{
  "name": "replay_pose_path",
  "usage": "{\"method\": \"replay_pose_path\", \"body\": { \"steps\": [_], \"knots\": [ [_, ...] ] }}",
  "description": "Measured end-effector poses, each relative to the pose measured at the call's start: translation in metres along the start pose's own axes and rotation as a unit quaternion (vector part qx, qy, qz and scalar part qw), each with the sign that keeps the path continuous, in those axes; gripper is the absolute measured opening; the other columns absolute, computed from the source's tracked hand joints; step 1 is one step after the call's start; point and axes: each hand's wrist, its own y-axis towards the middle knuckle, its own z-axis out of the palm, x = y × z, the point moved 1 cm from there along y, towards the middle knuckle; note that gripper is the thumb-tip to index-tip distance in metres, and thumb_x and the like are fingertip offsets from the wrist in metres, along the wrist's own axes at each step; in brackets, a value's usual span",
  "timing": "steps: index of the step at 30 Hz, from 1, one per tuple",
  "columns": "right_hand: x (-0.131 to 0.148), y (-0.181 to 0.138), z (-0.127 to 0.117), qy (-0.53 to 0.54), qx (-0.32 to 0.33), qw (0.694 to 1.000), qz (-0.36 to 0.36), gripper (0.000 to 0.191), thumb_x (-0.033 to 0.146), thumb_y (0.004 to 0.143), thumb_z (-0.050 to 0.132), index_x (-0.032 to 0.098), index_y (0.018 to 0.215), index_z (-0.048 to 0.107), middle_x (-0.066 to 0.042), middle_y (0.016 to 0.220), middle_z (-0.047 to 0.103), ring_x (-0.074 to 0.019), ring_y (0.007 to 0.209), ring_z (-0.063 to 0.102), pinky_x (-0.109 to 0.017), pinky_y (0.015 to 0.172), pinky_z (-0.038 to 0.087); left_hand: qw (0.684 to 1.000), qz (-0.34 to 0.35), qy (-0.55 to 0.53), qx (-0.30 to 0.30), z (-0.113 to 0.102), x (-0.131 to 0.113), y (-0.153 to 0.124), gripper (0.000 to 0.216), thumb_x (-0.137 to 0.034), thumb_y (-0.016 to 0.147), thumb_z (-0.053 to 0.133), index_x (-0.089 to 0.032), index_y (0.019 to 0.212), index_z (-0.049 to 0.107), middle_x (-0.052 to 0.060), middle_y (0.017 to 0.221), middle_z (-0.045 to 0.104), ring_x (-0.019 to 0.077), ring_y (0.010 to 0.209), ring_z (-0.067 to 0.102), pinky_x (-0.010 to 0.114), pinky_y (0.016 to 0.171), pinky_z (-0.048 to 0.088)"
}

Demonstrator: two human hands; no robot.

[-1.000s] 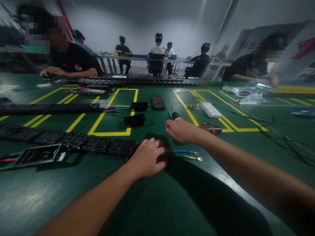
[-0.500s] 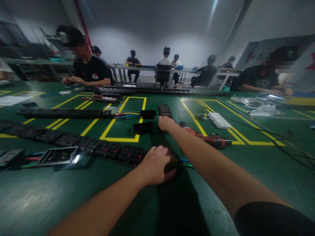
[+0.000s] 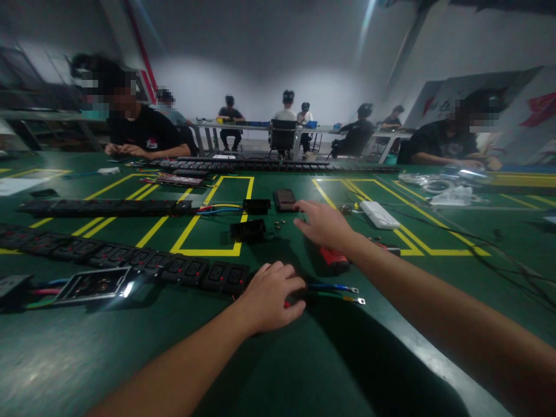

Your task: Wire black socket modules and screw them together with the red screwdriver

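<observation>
My left hand [image 3: 273, 296] is curled over the right end of a black socket strip [image 3: 204, 273], which runs off to the left. Blue and green-yellow wires with ring lugs [image 3: 357, 295] stick out to the right beyond its fingers. My right hand [image 3: 325, 225] hovers over the table with its fingers apart and nothing seen in them. Just left of its fingertips are a dark rectangular box [image 3: 284, 200] and a few small screws [image 3: 278, 225]. Under its wrist lies a red and black power drill [image 3: 333, 259], partly hidden. A black housing [image 3: 247, 230] lies nearby.
Another socket strip [image 3: 104, 207] has wires leading to a black end piece [image 3: 256, 206]. A metal-framed unit [image 3: 93, 285] lies left. A white box [image 3: 379, 214], cables and plastic bags [image 3: 452, 196] are on the right. Co-workers sit across the green table [image 3: 143, 359].
My right hand has drawn back to the right from the dark box, and its fingers have spread. Small screws now show beside the box. My left hand stays on the strip's end.
</observation>
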Motion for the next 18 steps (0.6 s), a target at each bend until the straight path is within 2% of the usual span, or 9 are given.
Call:
{"method": "replay_pose_path", "body": {
  "steps": [4, 9, 13, 18],
  "knots": [
    [-0.035, -0.055, -0.016, 0.009, -0.053, 0.998, 0.026, 0.037, 0.046, 0.095, 0.052, 0.021, 0.122, 0.058, -0.01, 0.113, 0.069, -0.026, 0.088, 0.067, -0.037, 0.075, 0.048, 1.0, 0.003, -0.007, 0.003, -0.001, -0.002, -0.001, 0.025, -0.039, 0.091, 0.058, -0.027, 0.112, 0.065, 0.003, 0.105, 0.062, 0.0233, 0.099, 0.054, 0.042, 0.085, 0.043],
    [-0.07, -0.112, 0.01, 0.022, -0.114, 0.992, 0.047, 0.047, 0.049, 0.095, 0.05, 0.013, 0.124, 0.058, -0.017, 0.123, 0.064, -0.0329, 0.112, 0.059, -0.045, 0.093, 0.043, 1.0, 0.012, -0.003, 0.012, -0.002, -0.005, -0.002, 0.029, -0.039, 0.095, 0.053, -0.026, 0.119, 0.063, 0.004, 0.111, 0.063, 0.0233, 0.103, 0.054, 0.043, 0.091, 0.042],
    [-0.077, -0.129, 0.033, 0.04, -0.115, 0.991, 0.056, 0.046, 0.048, 0.096, 0.048, 0.015, 0.126, 0.058, -0.017, 0.129, 0.063, -0.0344, 0.118, 0.055, -0.05, 0.099, 0.038, 1.0, -0.012, 0.0, -0.014, -0.002, -0.01, -0.001, 0.035, -0.043, 0.096, 0.049, -0.026, 0.124, 0.06, 0.005, 0.117, 0.064, 0.0243, 0.106, 0.054, 0.045, 0.093, 0.042],
    [-0.074, -0.129, 0.034, 0.062, -0.097, 0.993, 0.038, 0.04, 0.042, 0.099, 0.044, 0.021, 0.13, 0.057, -0.01, 0.129, 0.065, -0.0287, 0.12, 0.054, -0.046, 0.103, 0.032, 0.995, -0.057, 0.027, -0.077, -0.019, -0.007, 0.001, 0.036, -0.043, 0.097, 0.045, -0.023, 0.123, 0.061, 0.007, 0.119, 0.065, 0.0252, 0.109, 0.056, 0.046, 0.093, 0.045]
  ]
}}
